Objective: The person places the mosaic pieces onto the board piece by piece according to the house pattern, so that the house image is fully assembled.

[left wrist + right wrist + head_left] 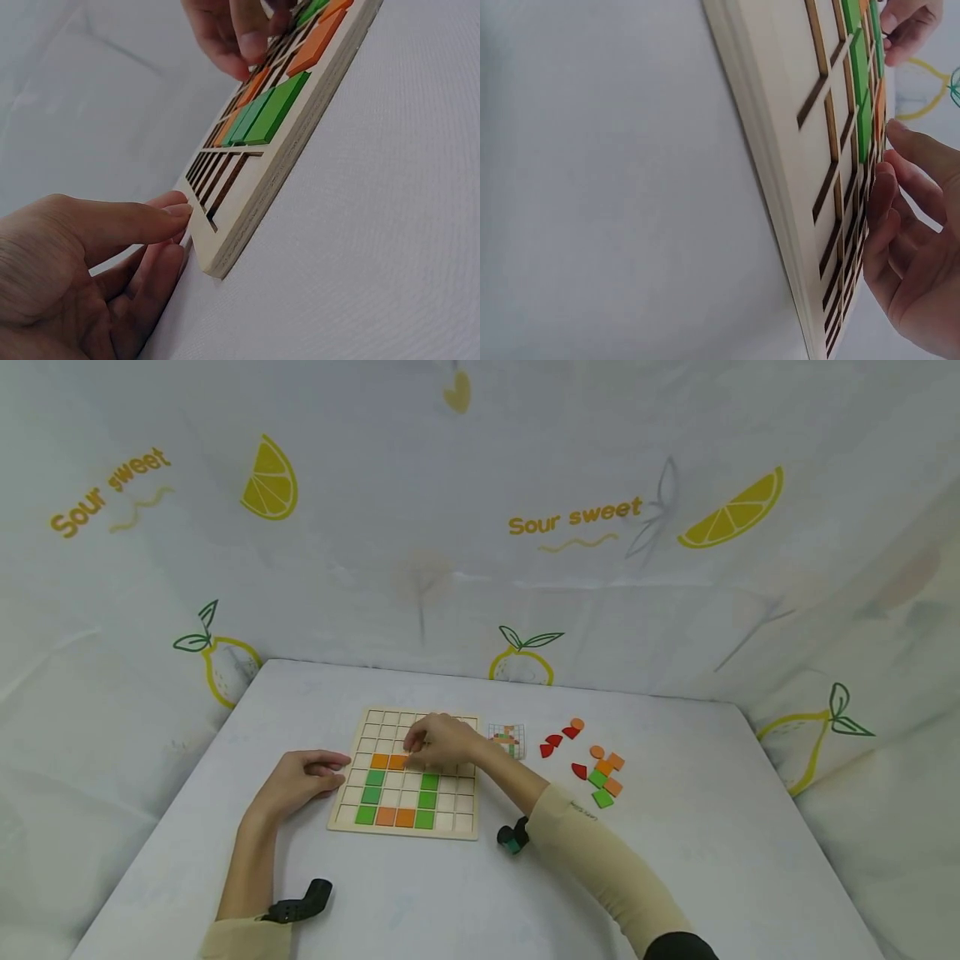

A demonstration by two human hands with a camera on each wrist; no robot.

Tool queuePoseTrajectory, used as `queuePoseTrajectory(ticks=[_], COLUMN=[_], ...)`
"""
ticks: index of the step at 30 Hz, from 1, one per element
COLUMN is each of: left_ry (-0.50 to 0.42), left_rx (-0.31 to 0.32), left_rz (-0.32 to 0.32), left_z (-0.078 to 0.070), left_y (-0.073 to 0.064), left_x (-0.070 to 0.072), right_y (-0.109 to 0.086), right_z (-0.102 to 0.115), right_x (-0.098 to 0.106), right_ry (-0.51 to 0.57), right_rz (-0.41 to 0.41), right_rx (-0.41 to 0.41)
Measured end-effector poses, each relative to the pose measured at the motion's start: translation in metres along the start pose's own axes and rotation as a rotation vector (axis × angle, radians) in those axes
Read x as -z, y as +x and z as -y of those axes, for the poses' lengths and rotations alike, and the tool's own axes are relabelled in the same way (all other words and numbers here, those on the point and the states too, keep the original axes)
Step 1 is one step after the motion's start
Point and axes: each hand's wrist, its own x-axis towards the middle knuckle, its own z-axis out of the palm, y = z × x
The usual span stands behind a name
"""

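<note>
A wooden grid board [348, 818] lies flat, with green square tiles [371, 795] and orange square tiles [380, 762] in some of its cells. My left hand [303, 781] rests at the board's left edge; in the left wrist view its thumb and fingertips [176, 210] touch that edge. Over the middle of the board, my right hand [444, 742] reaches down with loosely bent fingers. Its fingertips are at the row of orange tiles, close to an orange tile [881, 97] in the right wrist view. I see no tile held between those fingers.
A small pattern card [507, 740] lies right of the board, partly behind the right forearm. Farther right are loose red quarter-round pieces [579, 771], orange round pieces [597, 752], orange squares [612, 787] and green squares [602, 798]. A printed cloth [420, 602] stands behind the white table [405, 893].
</note>
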Motion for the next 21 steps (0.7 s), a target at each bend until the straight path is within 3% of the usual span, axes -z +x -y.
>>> queuePoseTrajectory(ticks=[12, 21], left_ry=[0.007, 0.012], left_rx=[0.005, -0.006], left_rz=[0.004, 0.005], left_z=[0.001, 0.000], left_y=[-0.001, 0.000], left_x=[-0.001, 0.001], right_y=[-0.027, -0.075], right_z=[-0.034, -0.068], right_x=[0.036, 0.071], right_ry=[0.105, 0.169], right_rz=[-0.086, -0.157], right_rx=[-0.022, -0.095])
